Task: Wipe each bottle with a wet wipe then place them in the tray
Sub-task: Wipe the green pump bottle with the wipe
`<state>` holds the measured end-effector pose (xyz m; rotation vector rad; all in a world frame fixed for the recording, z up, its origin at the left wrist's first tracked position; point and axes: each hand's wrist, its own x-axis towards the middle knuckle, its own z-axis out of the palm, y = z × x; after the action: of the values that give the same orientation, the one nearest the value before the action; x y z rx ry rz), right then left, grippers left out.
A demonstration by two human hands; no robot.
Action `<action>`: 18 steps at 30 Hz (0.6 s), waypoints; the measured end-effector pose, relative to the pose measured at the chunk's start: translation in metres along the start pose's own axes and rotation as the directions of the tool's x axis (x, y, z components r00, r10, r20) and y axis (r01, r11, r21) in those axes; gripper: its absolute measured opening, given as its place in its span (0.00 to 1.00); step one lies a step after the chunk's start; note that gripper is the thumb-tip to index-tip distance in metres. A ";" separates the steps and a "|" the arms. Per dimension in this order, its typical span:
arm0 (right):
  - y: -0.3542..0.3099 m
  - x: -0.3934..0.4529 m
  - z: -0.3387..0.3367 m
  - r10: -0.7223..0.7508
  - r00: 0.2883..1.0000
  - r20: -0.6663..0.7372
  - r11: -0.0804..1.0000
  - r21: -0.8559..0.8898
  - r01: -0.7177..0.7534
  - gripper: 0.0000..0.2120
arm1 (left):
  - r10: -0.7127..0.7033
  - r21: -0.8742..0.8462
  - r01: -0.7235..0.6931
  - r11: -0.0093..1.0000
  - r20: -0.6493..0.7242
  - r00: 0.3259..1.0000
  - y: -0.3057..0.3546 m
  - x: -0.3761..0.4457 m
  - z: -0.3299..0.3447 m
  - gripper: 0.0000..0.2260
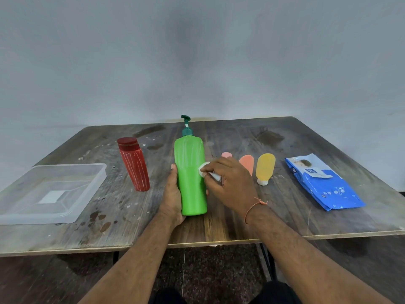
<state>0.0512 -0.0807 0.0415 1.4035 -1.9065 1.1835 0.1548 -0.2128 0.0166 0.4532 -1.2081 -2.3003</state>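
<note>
Five bottles (191,172): left hand (173,194) grips one, right hand (228,183) pinches wipe (205,168).

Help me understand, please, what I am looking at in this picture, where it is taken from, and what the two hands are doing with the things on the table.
There is no machine here: a person works with bare hands, and the single picture comes from a wide-angle camera worn on the head, looking forward and down. The left hand grips a tall green pump bottle, holding it upright on the wooden table. The right hand pinches a white wet wipe against the bottle's side. To the left stand a red bottle and a clear plastic tray with no bottles in it. To the right stand three small tubes, a pink tube, an orange tube and a yellow tube on its cap; the first two are partly hidden by the hand. Farther right lies a blue pack of wipes.
</note>
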 end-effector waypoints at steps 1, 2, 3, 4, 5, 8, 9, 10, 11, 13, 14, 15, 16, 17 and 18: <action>0.000 -0.002 -0.001 -0.010 1.000 0.009 1.000 0.020 0.009 0.04 | -0.002 0.000 0.002 1.000 -0.001 1.000 0.000 0.000 0.000 0.31; 0.001 -0.003 -0.001 -0.009 1.000 0.014 0.999 0.031 0.009 0.04 | -0.007 0.003 0.007 1.000 0.000 1.000 0.000 0.000 0.000 0.32; 0.003 -0.005 -0.002 0.006 1.000 0.014 1.000 0.030 -0.006 0.04 | -0.014 0.007 0.014 1.000 0.004 1.000 0.000 0.000 0.000 0.32; 0.006 -0.005 -0.002 0.032 0.999 0.011 0.999 0.015 -0.032 0.05 | -0.021 0.007 0.021 1.000 0.009 1.000 0.000 -0.001 0.001 0.33; 0.008 -0.005 -0.002 0.059 0.998 0.008 0.998 -0.008 -0.059 0.05 | -0.030 0.003 0.030 1.000 0.017 0.999 0.001 -0.001 0.001 0.34; 0.010 -0.002 0.001 0.092 0.996 0.009 0.994 -0.061 -0.091 0.09 | -0.055 0.000 0.055 0.998 0.049 0.997 0.001 -0.002 0.000 0.37; 0.009 -0.002 0.002 0.097 0.995 0.013 0.994 -0.060 -0.096 0.09 | -0.054 -0.004 0.055 0.999 0.057 0.997 0.001 -0.002 0.000 0.37; 0.008 -0.002 0.002 0.104 0.994 0.015 0.993 -0.049 -0.103 0.09 | -0.051 -0.009 0.051 0.999 0.062 0.997 0.001 -0.002 0.000 0.37; 0.008 -0.003 0.002 0.116 0.993 0.011 0.993 -0.034 -0.115 0.08 | -0.046 -0.008 0.047 0.999 0.061 0.997 0.000 -0.001 -0.001 0.37; 0.008 -0.004 0.001 0.152 0.988 -0.004 0.988 0.007 -0.152 0.07 | -0.040 -0.001 0.040 0.999 0.057 0.998 0.000 0.000 -0.001 0.38; 0.009 -0.005 0.001 0.184 0.983 -0.015 0.982 0.040 -0.184 0.06 | -0.040 0.002 0.040 0.999 0.059 0.997 0.000 0.000 -0.001 0.38; 0.009 -0.005 0.001 0.227 0.974 -0.024 0.971 0.088 -0.224 0.06 | -0.040 0.005 0.040 0.999 0.064 0.997 0.000 0.001 -0.002 0.38; 0.010 -0.005 0.000 0.275 0.961 -0.030 0.952 0.148 -0.268 0.06 | -0.041 0.007 0.040 0.999 0.068 0.997 0.000 0.001 -0.002 0.38; 0.009 -0.005 -0.001 0.316 0.948 -0.029 0.929 0.213 -0.303 0.06 | -0.040 0.008 0.040 0.999 0.071 0.997 0.000 0.001 -0.003 0.38; 0.008 -0.005 -0.002 0.348 0.937 -0.024 0.904 0.274 -0.328 0.07 | -0.038 0.009 0.038 0.999 0.071 0.997 0.000 0.001 -0.003 0.38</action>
<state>0.0452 -0.0760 0.0357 1.1617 -2.0551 1.6867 0.1553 -0.2154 0.0148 0.4037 -1.2531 -2.3626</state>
